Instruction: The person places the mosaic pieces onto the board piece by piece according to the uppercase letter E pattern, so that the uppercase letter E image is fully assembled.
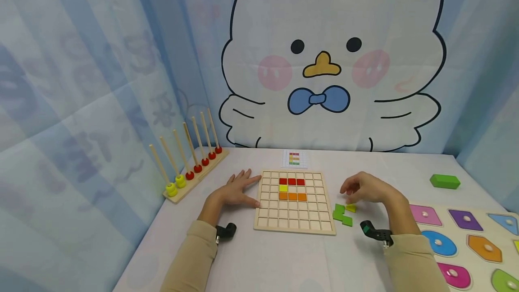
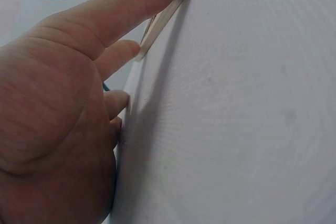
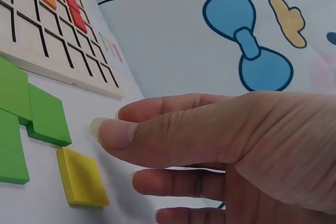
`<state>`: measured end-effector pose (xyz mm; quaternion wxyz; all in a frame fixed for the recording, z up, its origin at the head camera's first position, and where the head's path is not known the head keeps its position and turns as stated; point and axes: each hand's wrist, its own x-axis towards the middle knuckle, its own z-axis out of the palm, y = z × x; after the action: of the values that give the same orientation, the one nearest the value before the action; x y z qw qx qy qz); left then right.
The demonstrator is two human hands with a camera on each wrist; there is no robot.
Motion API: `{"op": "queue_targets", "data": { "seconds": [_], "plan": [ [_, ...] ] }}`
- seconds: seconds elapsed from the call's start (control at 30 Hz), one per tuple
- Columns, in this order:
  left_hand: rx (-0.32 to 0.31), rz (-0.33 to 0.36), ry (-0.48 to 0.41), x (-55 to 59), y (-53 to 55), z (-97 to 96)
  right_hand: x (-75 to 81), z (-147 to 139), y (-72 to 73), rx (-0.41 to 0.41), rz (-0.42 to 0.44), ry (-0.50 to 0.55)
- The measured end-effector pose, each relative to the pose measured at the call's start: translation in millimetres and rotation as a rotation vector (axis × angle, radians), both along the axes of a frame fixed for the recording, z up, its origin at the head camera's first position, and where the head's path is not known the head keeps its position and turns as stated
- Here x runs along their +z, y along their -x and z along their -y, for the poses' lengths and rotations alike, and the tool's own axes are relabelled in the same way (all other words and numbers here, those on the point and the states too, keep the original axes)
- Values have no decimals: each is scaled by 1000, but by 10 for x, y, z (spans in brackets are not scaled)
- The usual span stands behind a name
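Note:
A wooden grid board (image 1: 292, 225) lies on the table between the hands. My left hand (image 1: 233, 191) rests at its left side, fingers spread, with thumb and index fingertip against the edge. On the grid sit a row of red tiles (image 1: 292, 181), one yellow tile (image 1: 283, 188) and a row of orange tiles (image 1: 292, 196). Right of the board, my right hand (image 1: 371, 187) hovers with loosely bent fingers, holding nothing. Just below its thumb, a loose yellow tile (image 3: 81, 177) lies on the table beside several green tiles (image 3: 48, 114).
A printed pattern card (image 1: 305, 160) lies behind the board. At the left stands a wooden bead rack (image 1: 175, 199) with tall pegs. A green block (image 1: 444, 181) sits at the back right, and a shape puzzle board (image 1: 452, 252) covers the right front. A patterned curtain (image 1: 263, 21) hangs behind.

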<state>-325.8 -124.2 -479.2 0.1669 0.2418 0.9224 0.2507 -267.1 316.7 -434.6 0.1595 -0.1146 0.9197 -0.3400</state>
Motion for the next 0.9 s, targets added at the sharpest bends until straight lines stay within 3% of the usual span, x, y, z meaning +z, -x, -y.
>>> {"op": "queue_targets", "data": {
  "seconds": [0.43,0.9],
  "plan": [
    [1,5,-20,13,-7,3,-101,-98,1,50,80,20],
    [-2,-9,-13,-32,15,12,-149,-82,19,8,78,4]
  ]
}}
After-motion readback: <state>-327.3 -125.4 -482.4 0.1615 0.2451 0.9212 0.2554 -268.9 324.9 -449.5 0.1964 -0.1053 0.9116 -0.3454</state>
